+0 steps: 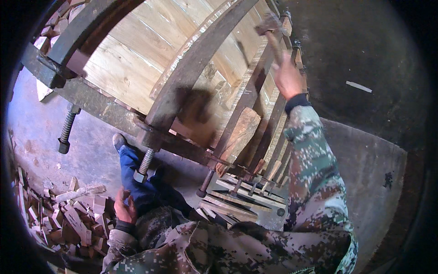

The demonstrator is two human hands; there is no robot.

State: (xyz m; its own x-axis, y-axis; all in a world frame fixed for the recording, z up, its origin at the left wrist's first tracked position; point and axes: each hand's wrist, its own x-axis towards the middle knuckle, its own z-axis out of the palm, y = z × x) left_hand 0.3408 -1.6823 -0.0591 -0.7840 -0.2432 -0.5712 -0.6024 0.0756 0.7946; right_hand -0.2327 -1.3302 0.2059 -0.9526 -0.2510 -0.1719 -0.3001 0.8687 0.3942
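A hammer (274, 44) is held by the handle in the right grip (289, 77), which is closed around it in the upper right of the frame; the head is blurred, and whether anything is touched by it cannot be told. From the grip, the hammer is pointed up and slightly left, its long axis slanted toward the top edge, with the head set near the upper ends of the dark bars (250, 89). A rough wood block (242, 134) is seen below and to the left of the hammer, its long axis run from lower left to upper right, close to that of the bars beside it. The block is set nearer to the right grip than to the left grip (125, 206), which is loosely curled in the lower left, with nothing seen in it. The wide boards (123, 61) are crossed by a curved beam (194, 68), by which the room left of the hammer is bounded; below, the lower edge is lined with threaded bolts (145, 163). Open room is found on the right, over the dark floor (356, 50), where only a pale strip (359, 86) is seen, while the lower left is crowded by a scrap heap (75, 219).
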